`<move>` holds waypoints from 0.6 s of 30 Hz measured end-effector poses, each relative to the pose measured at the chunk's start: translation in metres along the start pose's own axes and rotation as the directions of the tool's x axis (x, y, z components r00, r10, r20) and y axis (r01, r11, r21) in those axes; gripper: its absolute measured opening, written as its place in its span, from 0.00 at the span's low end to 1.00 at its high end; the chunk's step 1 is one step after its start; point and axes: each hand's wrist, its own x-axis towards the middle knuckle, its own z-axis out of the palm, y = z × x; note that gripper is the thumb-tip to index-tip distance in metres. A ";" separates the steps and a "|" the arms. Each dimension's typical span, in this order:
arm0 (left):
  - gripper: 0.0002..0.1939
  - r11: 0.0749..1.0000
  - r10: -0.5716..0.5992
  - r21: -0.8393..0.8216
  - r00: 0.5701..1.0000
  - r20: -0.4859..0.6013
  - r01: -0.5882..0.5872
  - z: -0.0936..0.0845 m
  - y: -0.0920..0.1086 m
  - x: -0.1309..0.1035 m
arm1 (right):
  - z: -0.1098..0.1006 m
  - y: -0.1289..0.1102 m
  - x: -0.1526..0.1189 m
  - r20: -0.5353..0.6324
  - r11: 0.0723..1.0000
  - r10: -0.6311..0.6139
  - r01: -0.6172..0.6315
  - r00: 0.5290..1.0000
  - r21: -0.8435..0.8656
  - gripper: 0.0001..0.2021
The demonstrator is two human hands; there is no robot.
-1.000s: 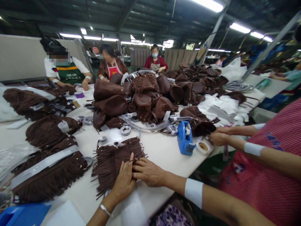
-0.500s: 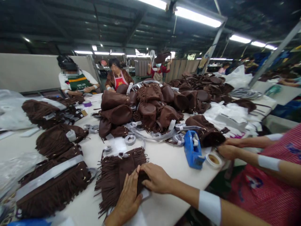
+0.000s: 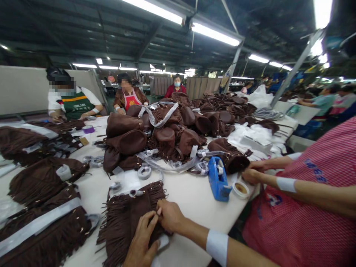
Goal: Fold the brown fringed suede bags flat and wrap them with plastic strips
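Left hand [image 3: 143, 241] and right hand [image 3: 169, 217] pinch fringed brown bag [image 3: 125, 218]; gripped edge hidden under fingers, left wrist cropped.

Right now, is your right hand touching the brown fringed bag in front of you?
Touching: the head view shows the right hand gripping the fringed bag.
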 end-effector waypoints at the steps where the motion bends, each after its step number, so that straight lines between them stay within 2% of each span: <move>1: 0.33 1.000 -0.012 -0.024 1.000 0.007 0.012 -0.004 0.002 0.001 | 0.000 0.002 0.000 0.010 1.000 0.010 -0.010 1.000 -0.004 0.06; 4: 0.26 0.994 -0.075 -0.080 0.997 0.010 0.075 -0.012 0.008 0.005 | -0.003 0.012 0.001 0.026 0.999 0.044 -0.043 0.999 -0.022 0.07; 7: 0.23 0.986 -0.127 -0.110 0.992 -0.021 0.124 -0.015 0.013 0.008 | -0.011 0.031 -0.003 0.051 0.995 0.087 -0.084 0.995 -0.057 0.09; 11: 0.20 0.985 -0.162 -0.072 0.982 -0.092 0.156 -0.015 0.019 0.009 | -0.028 0.052 -0.017 0.094 0.985 0.148 -0.138 0.984 -0.107 0.09; 15: 0.14 0.989 -0.143 -0.042 0.989 -0.042 0.141 -0.017 0.025 0.010 | -0.041 0.058 -0.035 0.084 0.981 0.178 -0.170 0.980 -0.095 0.11; 18: 0.12 0.990 -0.136 -0.025 0.991 -0.004 0.136 -0.018 0.028 0.011 | -0.046 0.066 -0.039 0.055 0.970 0.241 -0.239 0.969 -0.040 0.08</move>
